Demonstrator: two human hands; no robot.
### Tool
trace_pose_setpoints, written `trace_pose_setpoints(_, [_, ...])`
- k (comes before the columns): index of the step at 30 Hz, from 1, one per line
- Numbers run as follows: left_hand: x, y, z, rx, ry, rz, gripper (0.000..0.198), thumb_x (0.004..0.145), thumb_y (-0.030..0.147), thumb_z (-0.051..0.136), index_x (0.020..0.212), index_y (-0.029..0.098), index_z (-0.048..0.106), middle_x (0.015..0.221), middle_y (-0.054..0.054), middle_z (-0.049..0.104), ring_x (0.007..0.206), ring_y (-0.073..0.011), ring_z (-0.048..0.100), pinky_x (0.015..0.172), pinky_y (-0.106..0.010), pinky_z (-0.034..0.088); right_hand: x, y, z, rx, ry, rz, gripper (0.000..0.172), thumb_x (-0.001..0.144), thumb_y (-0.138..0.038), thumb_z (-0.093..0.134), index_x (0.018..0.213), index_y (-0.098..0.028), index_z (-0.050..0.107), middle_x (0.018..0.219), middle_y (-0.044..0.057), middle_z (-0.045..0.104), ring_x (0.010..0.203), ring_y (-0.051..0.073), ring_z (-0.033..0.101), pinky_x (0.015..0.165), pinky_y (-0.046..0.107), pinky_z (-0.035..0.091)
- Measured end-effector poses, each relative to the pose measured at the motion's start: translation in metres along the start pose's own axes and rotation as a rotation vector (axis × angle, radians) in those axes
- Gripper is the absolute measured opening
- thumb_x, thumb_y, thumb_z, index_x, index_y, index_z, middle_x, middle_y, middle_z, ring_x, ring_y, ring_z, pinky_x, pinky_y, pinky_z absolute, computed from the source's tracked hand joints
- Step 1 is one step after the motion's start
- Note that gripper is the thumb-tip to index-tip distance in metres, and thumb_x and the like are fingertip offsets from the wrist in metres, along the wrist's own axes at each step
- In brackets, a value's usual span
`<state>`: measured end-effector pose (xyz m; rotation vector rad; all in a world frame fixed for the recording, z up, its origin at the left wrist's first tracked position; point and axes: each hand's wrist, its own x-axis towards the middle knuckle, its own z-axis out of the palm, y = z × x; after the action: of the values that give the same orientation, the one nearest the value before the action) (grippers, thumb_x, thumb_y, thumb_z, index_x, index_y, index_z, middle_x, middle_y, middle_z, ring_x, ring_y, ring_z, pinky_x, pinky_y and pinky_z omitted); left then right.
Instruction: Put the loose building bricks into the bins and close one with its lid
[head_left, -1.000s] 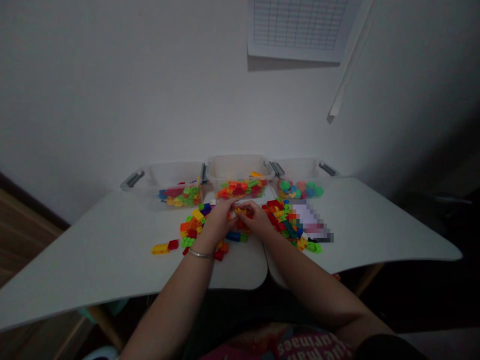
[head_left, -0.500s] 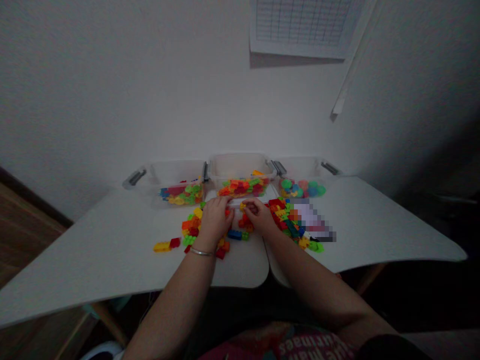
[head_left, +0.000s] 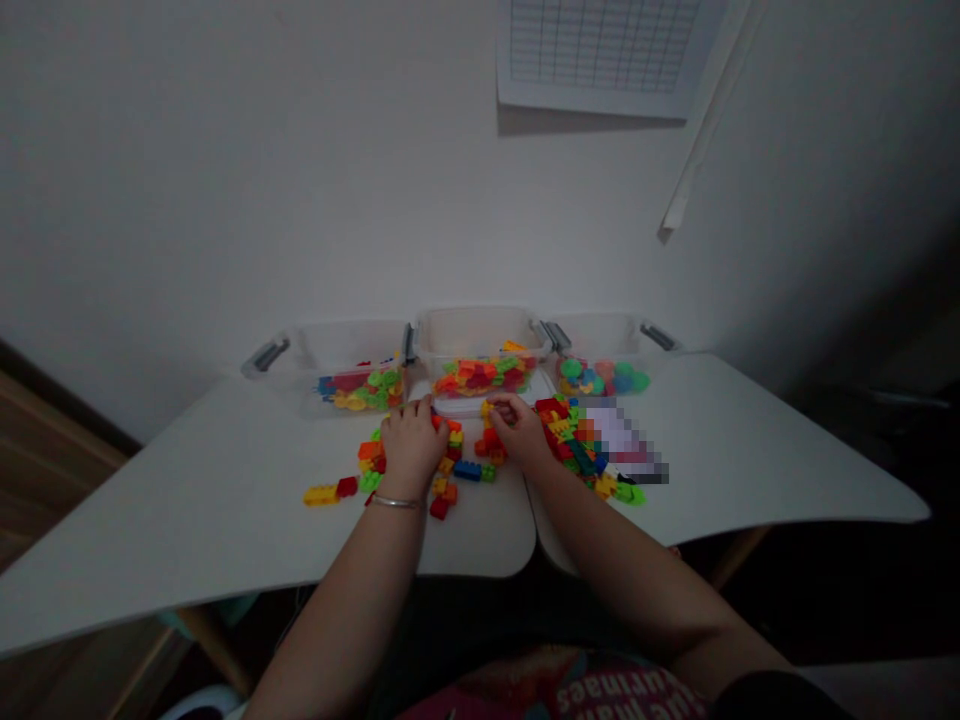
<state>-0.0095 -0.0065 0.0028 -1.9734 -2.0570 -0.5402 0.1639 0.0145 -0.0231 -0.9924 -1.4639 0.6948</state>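
Observation:
My left hand [head_left: 412, 446] lies palm down over a loose pile of toy building bricks, fingers apart and thumb near an orange brick [head_left: 448, 424]. Its palm hides part of the pile. To the right, my right hand [head_left: 517, 430] has its fingers closed in a pinch on a yellow brick [head_left: 487, 410]. Red bricks [head_left: 490, 443] lie just below those fingertips. Between the hands, nearer to me, a blue brick [head_left: 468, 470] touches a green one [head_left: 489, 472]. A yellow brick [head_left: 321, 495] and a red brick [head_left: 347, 487] sit apart at the left.
Along the wall stand three clear plastic boxes: a left one [head_left: 352, 345] and a middle one [head_left: 480, 325] with coloured pieces, and a right one [head_left: 600, 335] with round pieces. Another brick pile [head_left: 574, 445] lies beside a blurred-out sheet [head_left: 630, 440] on the white table [head_left: 750, 440].
My left hand has moved left, away from my right hand, and its fingers have spread over the pile, uncovering bricks to its right. My right hand stays nearly in place with the yellow brick.

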Motion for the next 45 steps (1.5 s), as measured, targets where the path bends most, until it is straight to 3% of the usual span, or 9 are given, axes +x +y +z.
trace_pose_setpoints(7, [0.003, -0.003, 0.003, -0.035, -0.01, 0.015, 0.051, 0.084, 0.032, 0.047, 0.132, 0.016, 0.054, 0.138, -0.013, 0.054, 0.115, -0.0362, 0.053, 0.094, -0.049, 0.042, 0.008, -0.016, -0.012, 0.003, 0.161, -0.067, 0.021, 0.08, -0.031, 0.053, 0.096, -0.02, 0.062, 0.092, 0.006, 0.068, 0.08, 0.017, 0.064, 0.072, 0.03, 0.054])
trace_pose_setpoints(12, [0.005, -0.001, -0.003, -0.043, 0.013, -0.002, 0.045, 0.083, 0.03, 0.049, 0.125, 0.014, 0.059, 0.119, -0.015, 0.064, 0.108, -0.0341, 0.056, 0.091, -0.046, 0.043, 0.035, -0.04, -0.039, -0.257, 0.278, -0.314, 0.019, 0.084, -0.026, 0.051, 0.094, -0.021, 0.066, 0.101, 0.007, 0.069, 0.095, 0.021, 0.062, 0.083, 0.036, 0.051])
trace_pose_setpoints(15, [0.006, 0.0, -0.005, -0.055, 0.031, 0.008, 0.043, 0.084, 0.029, 0.049, 0.123, 0.013, 0.06, 0.112, -0.015, 0.065, 0.105, -0.032, 0.058, 0.093, -0.044, 0.042, 0.055, -0.047, -0.05, -0.425, 0.301, -0.378, 0.022, 0.087, -0.023, 0.048, 0.097, -0.021, 0.068, 0.103, 0.007, 0.069, 0.1, 0.022, 0.06, 0.093, 0.039, 0.045])
trace_pose_setpoints(20, [0.009, -0.001, -0.006, -0.083, 0.028, 0.046, 0.04, 0.085, 0.025, 0.048, 0.122, 0.014, 0.06, 0.107, -0.013, 0.067, 0.1, -0.029, 0.06, 0.091, -0.04, 0.044, 0.074, -0.048, -0.053, -0.723, 0.26, -0.268, 0.025, 0.088, -0.023, 0.049, 0.101, -0.022, 0.071, 0.106, 0.007, 0.07, 0.105, 0.026, 0.055, 0.099, 0.042, 0.038])
trace_pose_setpoints(27, [0.009, -0.004, -0.003, -0.125, 0.011, 0.077, 0.039, 0.086, 0.022, 0.048, 0.122, 0.018, 0.063, 0.106, -0.011, 0.066, 0.097, -0.0258, 0.061, 0.089, -0.038, 0.045, 0.077, -0.043, -0.046, -0.902, 0.133, -0.182, 0.034, 0.092, -0.029, 0.044, 0.111, -0.019, 0.07, 0.108, 0.009, 0.071, 0.11, 0.028, 0.051, 0.101, 0.045, 0.034])
trace_pose_setpoints(32, [0.008, -0.004, -0.006, -0.138, 0.007, 0.067, 0.036, 0.087, 0.024, 0.045, 0.113, 0.019, 0.069, 0.111, -0.01, 0.067, 0.098, -0.0256, 0.06, 0.092, -0.039, 0.044, 0.074, -0.037, -0.042, -0.888, 0.14, -0.272, 0.034, 0.092, -0.031, 0.043, 0.103, -0.016, 0.072, 0.103, 0.011, 0.071, 0.116, 0.03, 0.048, 0.104, 0.049, 0.033])
trace_pose_setpoints(36, [0.006, -0.003, -0.007, -0.119, 0.003, 0.037, 0.039, 0.087, 0.025, 0.046, 0.119, 0.021, 0.066, 0.117, -0.009, 0.067, 0.104, -0.0285, 0.058, 0.094, -0.043, 0.041, 0.075, -0.028, -0.043, -0.768, 0.158, -0.346, 0.031, 0.09, -0.031, 0.046, 0.103, -0.016, 0.07, 0.103, 0.013, 0.071, 0.116, 0.03, 0.049, 0.105, 0.052, 0.034])
trace_pose_setpoints(41, [0.006, -0.002, -0.007, -0.086, -0.017, 0.003, 0.041, 0.087, 0.027, 0.047, 0.124, 0.022, 0.063, 0.112, -0.011, 0.069, 0.11, -0.0298, 0.056, 0.096, -0.044, 0.038, 0.069, -0.028, -0.043, -0.697, 0.122, -0.362, 0.036, 0.088, -0.032, 0.047, 0.116, -0.015, 0.061, 0.121, 0.015, 0.063, 0.129, 0.03, 0.039, 0.11, 0.054, 0.029])
trace_pose_setpoints(45, [0.006, -0.003, -0.005, -0.083, -0.011, -0.002, 0.038, 0.088, 0.026, 0.044, 0.119, 0.02, 0.066, 0.11, -0.013, 0.069, 0.107, -0.0296, 0.057, 0.094, -0.044, 0.039, 0.048, -0.037, -0.036, -0.667, 0.185, -0.395, 0.042, 0.085, -0.028, 0.05, 0.125, -0.015, 0.054, 0.131, 0.014, 0.056, 0.136, 0.03, 0.031, 0.113, 0.055, 0.025])
